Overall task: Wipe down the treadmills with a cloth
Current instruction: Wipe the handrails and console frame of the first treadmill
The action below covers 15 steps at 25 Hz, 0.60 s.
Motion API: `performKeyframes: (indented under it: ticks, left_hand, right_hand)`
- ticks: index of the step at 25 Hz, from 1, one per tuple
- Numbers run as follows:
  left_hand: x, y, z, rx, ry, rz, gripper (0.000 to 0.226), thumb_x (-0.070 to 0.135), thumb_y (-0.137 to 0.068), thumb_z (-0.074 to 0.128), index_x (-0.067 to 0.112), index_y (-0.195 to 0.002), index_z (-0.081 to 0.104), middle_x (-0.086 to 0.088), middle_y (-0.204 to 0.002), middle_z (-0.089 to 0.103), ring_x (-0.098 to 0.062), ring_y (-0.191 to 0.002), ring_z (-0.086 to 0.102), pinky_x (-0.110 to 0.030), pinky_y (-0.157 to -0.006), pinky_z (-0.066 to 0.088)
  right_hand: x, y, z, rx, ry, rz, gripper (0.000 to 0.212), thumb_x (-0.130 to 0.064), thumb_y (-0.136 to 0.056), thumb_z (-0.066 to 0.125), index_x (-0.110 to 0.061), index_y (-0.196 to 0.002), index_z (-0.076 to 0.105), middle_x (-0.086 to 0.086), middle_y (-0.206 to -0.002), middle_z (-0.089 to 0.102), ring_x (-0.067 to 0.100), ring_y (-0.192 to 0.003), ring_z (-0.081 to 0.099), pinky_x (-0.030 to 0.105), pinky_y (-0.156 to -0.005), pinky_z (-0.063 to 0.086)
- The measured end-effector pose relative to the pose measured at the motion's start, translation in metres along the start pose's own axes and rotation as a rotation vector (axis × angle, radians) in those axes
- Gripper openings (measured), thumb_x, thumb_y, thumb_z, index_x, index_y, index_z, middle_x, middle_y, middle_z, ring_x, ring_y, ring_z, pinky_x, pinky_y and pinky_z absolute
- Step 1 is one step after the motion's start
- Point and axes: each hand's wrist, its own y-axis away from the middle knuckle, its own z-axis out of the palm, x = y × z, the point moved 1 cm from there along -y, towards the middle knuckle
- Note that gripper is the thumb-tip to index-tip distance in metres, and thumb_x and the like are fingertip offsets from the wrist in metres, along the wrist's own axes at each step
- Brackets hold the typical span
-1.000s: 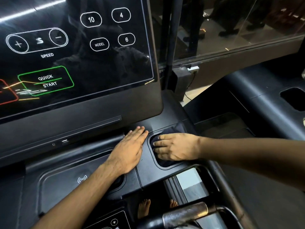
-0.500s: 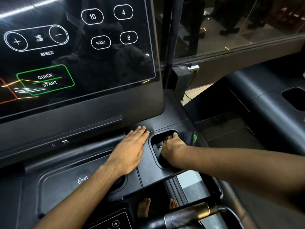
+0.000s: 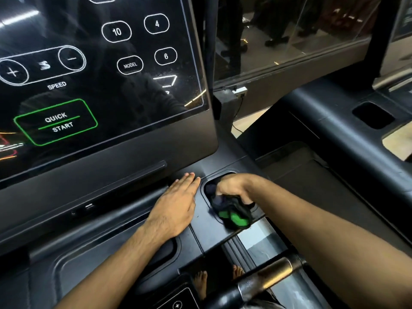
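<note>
Since a second ago the cloth (image 3: 231, 214) is dragged from the far end of the cup-holder recess (image 3: 205, 182) to its near rim, and a green patch is now exposed. The right hand (image 3: 231, 186) is turned from flat to knuckles-up.

The cloth is bunched and clenched in the right hand's curled fingers. The wad is partly inside the recess and partly spilled over the near edge onto the console deck (image 3: 207, 235).

The left hand (image 3: 178, 206) is unchanged: laid flat on the deck just beside the recess, fingers straight, nothing held.

QUICK START is shown on the touchscreen (image 3: 100, 74) above. A handlebar (image 3: 267, 275) is seen below and a second treadmill (image 3: 334, 121) to the right.

Step judged: recess wipe-out, near its end. The next move likely calls for the wad to be lifted clear and respread flat for the deck or screen. Contact with QUICK START is to be avoided.
</note>
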Motion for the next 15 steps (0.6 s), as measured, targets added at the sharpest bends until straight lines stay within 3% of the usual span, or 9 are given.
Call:
performKeyframes:
  ticks: [3,4,5,6,7,9,12,15]
  left_hand:
    - [-0.006,-0.002,-0.003,0.013,0.055,0.030,0.058,0.014,-0.099,0.036,0.017,-0.154,0.018,0.001,-0.162,0.015,-0.009,-0.149,0.009,-0.016,-0.115,-0.004]
    - [-0.007,-0.003,-0.003,0.018,0.066,0.036,0.058,0.013,-0.098,0.037,0.016,-0.154,0.020,0.001,-0.162,0.017,-0.009,-0.149,0.010,-0.016,-0.115,-0.003]
    - [-0.008,-0.004,-0.003,0.020,0.073,0.041,0.059,0.013,-0.098,0.038,0.016,-0.154,0.021,0.001,-0.161,0.018,-0.009,-0.149,0.011,-0.017,-0.115,-0.003]
    - [-0.009,-0.006,-0.002,0.017,0.075,0.048,0.059,0.013,-0.097,0.039,0.016,-0.153,0.022,0.001,-0.161,0.018,-0.010,-0.149,0.012,-0.017,-0.116,-0.002]
    - [-0.010,-0.006,-0.001,0.009,0.073,0.058,0.059,0.013,-0.097,0.040,0.016,-0.153,0.022,0.000,-0.161,0.018,-0.010,-0.149,0.011,-0.018,-0.116,-0.002]
    - [-0.010,-0.005,0.000,-0.015,0.064,0.073,0.059,0.014,-0.098,0.039,0.015,-0.154,0.020,0.000,-0.162,0.016,-0.011,-0.149,0.009,-0.019,-0.118,-0.002]
    - [-0.011,-0.002,0.000,-0.038,0.053,0.079,0.058,0.016,-0.099,0.036,0.015,-0.154,0.017,-0.001,-0.163,0.013,-0.011,-0.150,0.006,-0.022,-0.119,-0.002]
    - [-0.013,-0.003,0.001,-0.035,0.021,0.091,0.058,0.016,-0.099,0.035,0.015,-0.154,0.016,-0.002,-0.163,0.012,-0.012,-0.150,0.005,-0.024,-0.120,0.000]
  right_hand:
    - [0.025,-0.004,0.020,0.359,-0.854,-0.050,0.024,0.011,-0.079,0.054,-0.006,-0.065,0.065,0.012,-0.055,0.058,0.026,-0.050,0.055,0.030,-0.050,0.045]
    - [0.026,-0.004,0.030,0.483,-1.035,-0.063,0.013,0.007,-0.080,0.056,-0.002,-0.078,0.065,0.015,-0.063,0.059,0.026,-0.052,0.057,0.032,-0.051,0.047]
    - [0.025,-0.009,0.038,0.588,-1.040,-0.080,0.015,0.000,-0.080,0.059,-0.001,-0.094,0.064,0.017,-0.074,0.062,0.028,-0.059,0.061,0.036,-0.056,0.050]
    - [0.022,-0.014,0.041,0.686,-0.853,-0.078,0.035,-0.005,-0.078,0.061,-0.001,-0.113,0.059,0.019,-0.090,0.065,0.031,-0.075,0.066,0.038,-0.065,0.053]
    - [0.018,-0.019,0.043,0.699,-0.489,-0.057,0.050,-0.007,-0.080,0.061,-0.002,-0.129,0.051,0.020,-0.110,0.064,0.034,-0.096,0.066,0.039,-0.077,0.054]
    - [0.008,-0.028,0.042,0.595,0.224,-0.003,0.056,-0.009,-0.091,0.056,0.006,-0.142,0.039,0.022,-0.138,0.052,0.037,-0.127,0.054,0.040,-0.100,0.049]
    - [0.001,-0.032,0.037,0.309,0.766,-0.038,0.047,-0.007,-0.093,0.053,0.001,-0.140,0.051,0.018,-0.142,0.055,0.033,-0.130,0.054,0.036,-0.104,0.048]
    - [-0.002,-0.030,0.037,0.148,1.170,-0.057,0.049,-0.006,-0.092,0.061,-0.002,-0.140,0.053,0.012,-0.142,0.057,0.032,-0.130,0.054,0.039,-0.105,0.048]
